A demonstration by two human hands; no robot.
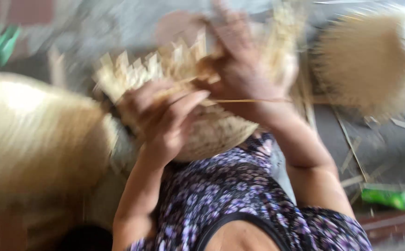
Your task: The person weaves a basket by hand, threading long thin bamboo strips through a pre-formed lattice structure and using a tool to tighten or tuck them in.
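Note:
The whole view is motion-blurred. A half-woven pale bamboo basket [212,130] rests in front of my floral-print clothing [225,195], with loose strip ends [133,69] sticking up along its rim. My left hand [165,121] grips the near side of the basket, fingers curled over the weave. My right hand [239,65] closes on the rim farther back. A thin strip [258,100] runs sideways just below that hand.
A big pale woven object [30,135] fills the left side. Another woven basket [369,60] lies at the upper right. Loose strips [351,148] are scattered on the grey floor, with a green object [393,199] at the lower right and something green [0,42] at the upper left.

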